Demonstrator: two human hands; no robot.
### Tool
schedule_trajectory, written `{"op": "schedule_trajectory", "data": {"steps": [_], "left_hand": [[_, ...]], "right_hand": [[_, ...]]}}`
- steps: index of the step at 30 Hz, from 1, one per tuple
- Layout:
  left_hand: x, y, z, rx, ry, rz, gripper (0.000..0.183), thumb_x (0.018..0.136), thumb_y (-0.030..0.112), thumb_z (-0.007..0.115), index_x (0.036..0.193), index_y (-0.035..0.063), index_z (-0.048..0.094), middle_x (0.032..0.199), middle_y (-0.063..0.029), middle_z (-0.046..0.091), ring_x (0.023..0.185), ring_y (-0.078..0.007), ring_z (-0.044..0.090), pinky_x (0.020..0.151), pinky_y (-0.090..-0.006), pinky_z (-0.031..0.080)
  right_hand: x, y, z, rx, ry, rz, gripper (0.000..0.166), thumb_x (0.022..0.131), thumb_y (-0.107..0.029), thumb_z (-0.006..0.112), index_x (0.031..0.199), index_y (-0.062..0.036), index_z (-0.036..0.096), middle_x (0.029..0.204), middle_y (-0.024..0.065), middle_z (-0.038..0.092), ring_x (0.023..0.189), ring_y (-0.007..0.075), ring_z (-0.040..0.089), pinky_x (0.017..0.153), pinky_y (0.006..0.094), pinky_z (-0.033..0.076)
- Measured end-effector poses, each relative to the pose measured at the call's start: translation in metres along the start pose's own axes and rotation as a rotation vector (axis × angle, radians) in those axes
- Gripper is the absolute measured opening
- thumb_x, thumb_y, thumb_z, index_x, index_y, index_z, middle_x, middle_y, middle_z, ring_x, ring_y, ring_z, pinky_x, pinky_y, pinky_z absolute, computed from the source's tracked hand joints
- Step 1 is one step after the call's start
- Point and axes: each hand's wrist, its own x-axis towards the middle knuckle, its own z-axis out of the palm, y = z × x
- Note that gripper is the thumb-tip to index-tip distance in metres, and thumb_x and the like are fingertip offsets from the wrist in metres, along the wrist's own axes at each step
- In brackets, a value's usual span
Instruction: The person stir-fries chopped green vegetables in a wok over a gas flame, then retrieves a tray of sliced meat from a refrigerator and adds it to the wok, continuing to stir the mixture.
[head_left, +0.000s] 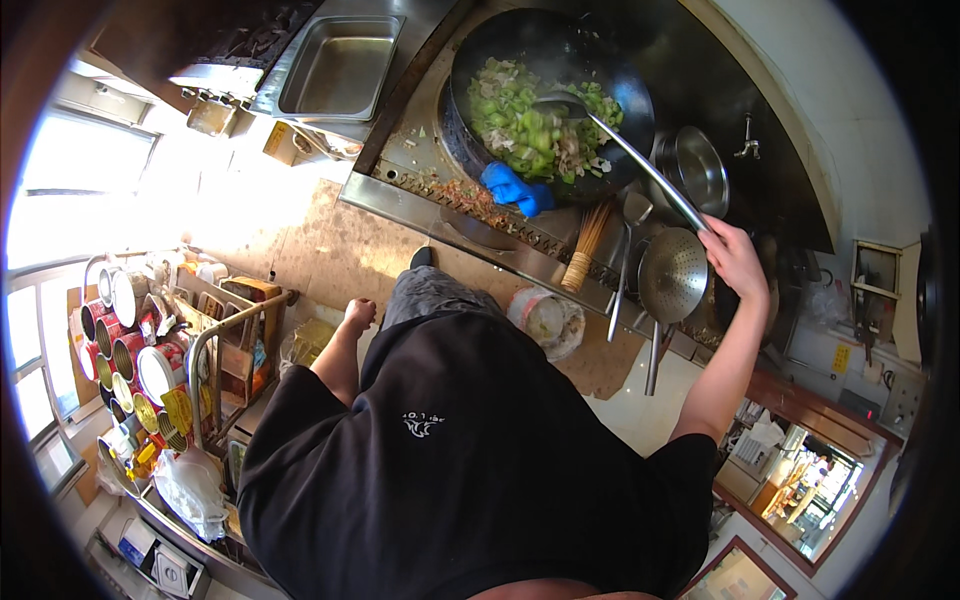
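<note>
My right hand (736, 255) is closed around the long metal handle of a ladle (652, 169), whose bowl rests among the food in a large black wok (630, 97). Chopped green vegetables with pale pieces (517, 120), perhaps meat, fill part of the wok, and some are blurred by motion. A blue cloth (516, 190) lies on the wok's near edge. My left hand (361, 313) hangs by my side with its fingers curled and nothing visible in them. To the right of the wok lie a bamboo brush (582, 259), a metal spatula (625, 247) and a perforated strainer (673, 276).
A steel tray (337, 67) sits left of the wok. Metal bowls (699, 171) stand right of it, near a wall tap (748, 142). A bucket (546, 321) is on the floor below the range edge. On the left, a metal-railed rack (202, 341) holds several cans.
</note>
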Motion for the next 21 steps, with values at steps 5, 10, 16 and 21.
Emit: {"op": "schedule_trajectory", "data": {"steps": [5,10,16,21], "left_hand": [[-0.004,0.008,0.011,-0.082,0.039,0.147,0.028,0.083,0.016,0.049,0.096,-0.0009,0.067,0.075,-0.0078,0.064,0.059,-0.0174,0.059,0.048,-0.0308,0.047],[0.0,0.015,0.018,-0.024,0.053,0.13,0.027,0.083,0.016,0.05,0.095,-0.0004,0.068,0.076,-0.0083,0.065,0.059,-0.0172,0.06,0.048,-0.0307,0.047],[0.006,0.004,0.019,0.013,-0.001,0.067,0.027,0.085,0.018,0.05,0.1,0.0013,0.066,0.075,-0.007,0.065,0.058,-0.0154,0.059,0.047,-0.0297,0.046],[0.004,0.014,0.012,-0.047,0.028,0.151,0.025,0.083,0.016,0.049,0.092,-0.0002,0.067,0.073,-0.0079,0.064,0.058,-0.0163,0.059,0.048,-0.0301,0.046]], "right_hand": [[-0.034,0.015,-0.017,-0.259,0.037,0.097,0.036,0.088,-0.014,0.063,0.121,-0.0029,0.062,0.071,-0.0019,0.058,0.057,0.0066,0.047,0.054,0.0243,0.04],[0.045,0.063,0.078,-0.542,0.27,0.002,0.036,0.088,-0.03,0.063,0.119,-0.0116,0.063,0.088,0.0146,0.068,0.08,0.0312,0.065,0.073,0.0393,0.05],[0.101,0.063,0.168,-0.376,0.383,0.022,0.037,0.093,-0.034,0.054,0.124,-0.0151,0.058,0.106,0.0184,0.066,0.1,0.0383,0.061,0.083,0.0446,0.05],[0.063,0.07,0.112,-0.445,0.278,0.135,0.036,0.093,-0.034,0.054,0.123,-0.0161,0.059,0.106,0.0164,0.066,0.1,0.0364,0.062,0.084,0.0431,0.049]]}}
